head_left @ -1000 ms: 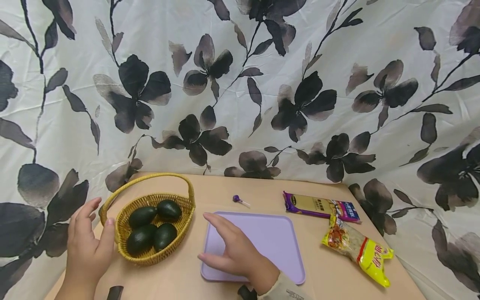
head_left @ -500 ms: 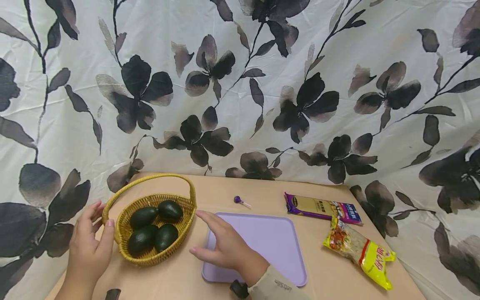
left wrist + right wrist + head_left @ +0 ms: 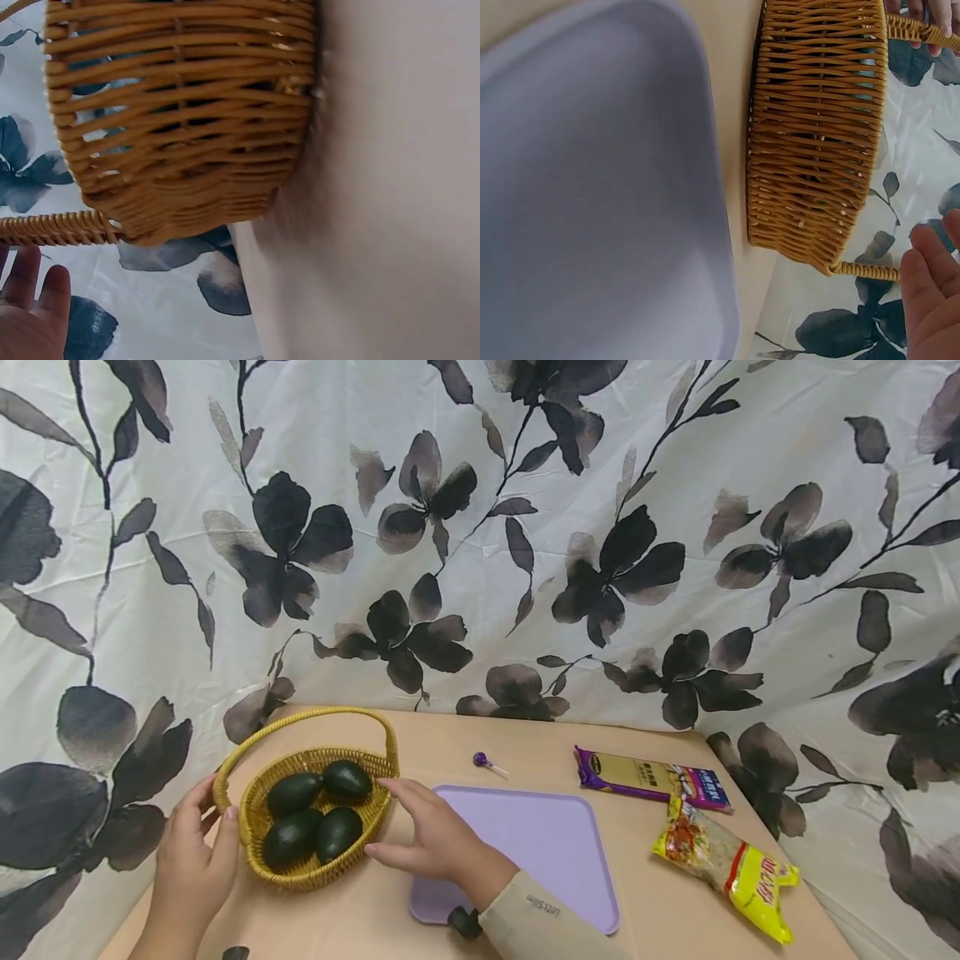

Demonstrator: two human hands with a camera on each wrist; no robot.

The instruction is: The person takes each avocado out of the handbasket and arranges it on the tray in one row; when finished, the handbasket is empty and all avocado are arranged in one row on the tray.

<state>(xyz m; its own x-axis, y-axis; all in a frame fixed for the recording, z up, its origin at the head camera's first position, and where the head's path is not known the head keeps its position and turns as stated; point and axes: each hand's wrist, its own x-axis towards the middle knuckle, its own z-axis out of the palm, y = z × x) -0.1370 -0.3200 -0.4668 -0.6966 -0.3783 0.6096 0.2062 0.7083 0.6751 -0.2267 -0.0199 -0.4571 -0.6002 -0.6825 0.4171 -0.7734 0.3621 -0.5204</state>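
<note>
A yellow woven basket (image 3: 307, 882) with a tall arched handle (image 3: 326, 712) stands on the left of the table, with several dark green avocados (image 3: 291, 839) inside. At its left, my left hand (image 3: 191, 864) has its fingers by the foot of the handle; in the left wrist view the loosely extended fingers (image 3: 54, 289) meet or nearly meet it. My right hand (image 3: 438, 847) is spread at the basket's right side, its fingertips close to the other handle foot, with thumb apart from the fingers. Whether the right fingertips touch the basket, I cannot tell.
A lilac tray (image 3: 540, 839) lies right of the basket, partly under my right forearm. Behind it is a purple lollipop (image 3: 481, 760). A purple and gold packet (image 3: 645, 779) and a yellow snack bag (image 3: 723, 868) lie at the right. Floral cloth (image 3: 510, 568) hangs behind the table.
My right hand has moved left, from over the tray to the basket's right side. My left hand has come closer to the handle's left foot. The basket stays on the table.
</note>
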